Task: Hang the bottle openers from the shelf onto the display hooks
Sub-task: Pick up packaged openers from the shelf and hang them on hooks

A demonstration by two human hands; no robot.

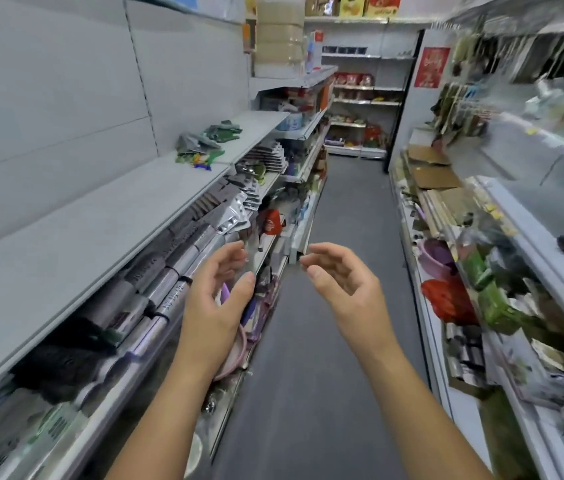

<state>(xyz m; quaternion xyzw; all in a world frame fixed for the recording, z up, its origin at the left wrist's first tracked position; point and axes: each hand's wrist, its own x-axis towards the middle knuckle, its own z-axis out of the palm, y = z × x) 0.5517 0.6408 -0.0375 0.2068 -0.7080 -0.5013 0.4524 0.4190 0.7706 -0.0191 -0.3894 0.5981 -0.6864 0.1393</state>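
Nearest the camera, the left hand (220,289) and the right hand (339,282) are held up over the aisle floor (308,375), palms turned toward each other. Each grip is loose and empty, with the fingers gently curved and nothing touched. Farther along, on the grey shelf (100,216) at the left, a small heap of green and grey packets is seen. These are taken to be the bottle openers (201,143), though the detail is too small to confirm, and they lie well apart from both hands. Such packets are judged light, with a stiff tool inside slick film, so slipping is to be expected. Hold is best taken by pinching the top edge near the hanging hole. Farthest, at the upper right, the display hooks (464,102) are blurred, with goods hung from them.
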